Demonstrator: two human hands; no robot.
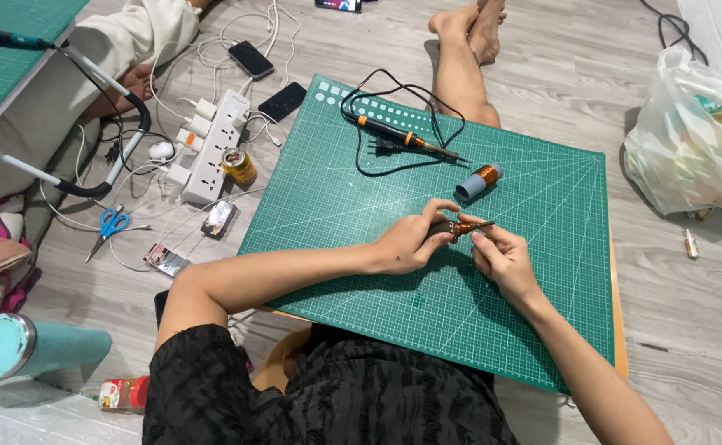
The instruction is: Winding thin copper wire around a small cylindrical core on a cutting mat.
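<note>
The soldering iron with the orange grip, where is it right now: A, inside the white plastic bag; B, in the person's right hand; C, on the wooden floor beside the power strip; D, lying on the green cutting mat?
D: the soldering iron lies unheld on the green cutting mat, beyond both hands.

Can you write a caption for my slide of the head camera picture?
Both hands, left hand and right hand, hold a small copper-wound piece over a green cutting mat.
</note>
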